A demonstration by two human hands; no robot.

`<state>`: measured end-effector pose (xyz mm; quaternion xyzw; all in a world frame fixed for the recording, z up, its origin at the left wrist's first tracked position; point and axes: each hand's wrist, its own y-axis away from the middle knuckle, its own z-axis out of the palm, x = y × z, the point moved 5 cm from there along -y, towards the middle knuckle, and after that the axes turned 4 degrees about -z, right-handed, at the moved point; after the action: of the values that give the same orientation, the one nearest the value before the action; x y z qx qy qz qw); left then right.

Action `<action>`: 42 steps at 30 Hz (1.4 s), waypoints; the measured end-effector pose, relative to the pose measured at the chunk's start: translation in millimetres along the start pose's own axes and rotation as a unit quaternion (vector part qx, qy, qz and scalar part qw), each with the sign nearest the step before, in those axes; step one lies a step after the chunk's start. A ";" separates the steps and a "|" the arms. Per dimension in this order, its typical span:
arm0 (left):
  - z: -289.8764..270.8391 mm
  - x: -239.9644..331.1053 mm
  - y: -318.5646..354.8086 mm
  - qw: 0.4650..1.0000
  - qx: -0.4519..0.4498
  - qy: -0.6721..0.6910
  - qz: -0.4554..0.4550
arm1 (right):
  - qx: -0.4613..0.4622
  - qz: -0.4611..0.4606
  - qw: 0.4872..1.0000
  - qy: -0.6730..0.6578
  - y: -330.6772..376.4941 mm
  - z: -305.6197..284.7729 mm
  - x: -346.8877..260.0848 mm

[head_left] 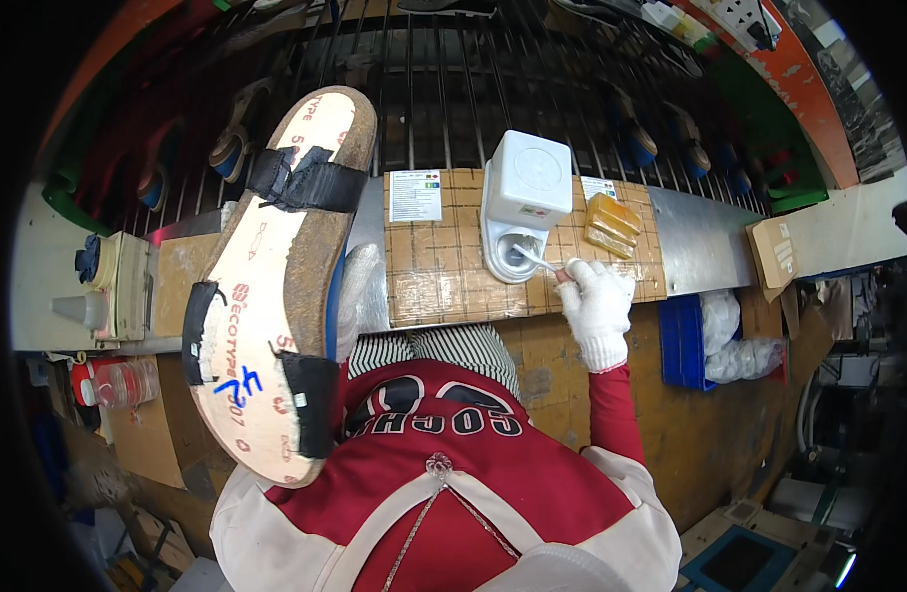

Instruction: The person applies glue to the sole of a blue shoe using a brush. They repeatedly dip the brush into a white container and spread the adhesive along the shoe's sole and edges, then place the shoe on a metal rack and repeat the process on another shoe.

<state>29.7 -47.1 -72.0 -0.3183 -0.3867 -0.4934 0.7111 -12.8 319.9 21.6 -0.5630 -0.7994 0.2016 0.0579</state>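
A half-made sandal (276, 266) is held up close to me on the left, its pale insole board facing me. Black strap ends are folded over the board, and a strip of blue shows along its right edge. My left hand (360, 286), in a pale glove, grips it from behind, mostly hidden by it. My right hand (597, 304), in a white knit glove with bare fingertips, pinches a thin brush (538, 259). The brush's far end dips into the round cup of a white plastic glue dispenser (530, 178).
Under the dispenser lies taped brown cardboard (434, 271) with a printed label sheet (415, 195). Yellowish blocks (611, 225) sit right of the dispenser. Beyond is a rack of metal bars (444, 109) with several shoes. A blue bin (682, 340) holds clear plastic bags (745, 357).
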 end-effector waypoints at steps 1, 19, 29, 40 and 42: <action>1.9 0.4 -2.2 1.000 0.004 -0.005 0.006 | 0.011 0.010 0.999 -0.031 0.8 -0.8 3.3; 96.6 35.5 -39.0 0.788 -0.047 -0.447 0.420 | 0.217 -0.052 0.953 -0.205 -32.5 -74.5 -50.3; 98.7 50.1 -19.4 0.743 -0.039 -0.439 0.504 | 0.078 0.051 0.887 -0.453 -18.7 -44.8 -103.8; 113.6 71.9 -5.0 0.700 -0.045 -0.450 0.553 | 0.172 -0.022 0.930 -0.323 -62.4 -53.3 -100.8; 113.6 73.7 -4.0 0.699 -0.050 -0.449 0.554 | 0.179 -0.038 0.939 -0.290 -70.9 -59.9 -100.0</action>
<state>14.9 12.9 48.6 -0.6940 -0.3889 0.1725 0.5809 -19.8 222.8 117.2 -0.4296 -0.7529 0.4938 -0.0689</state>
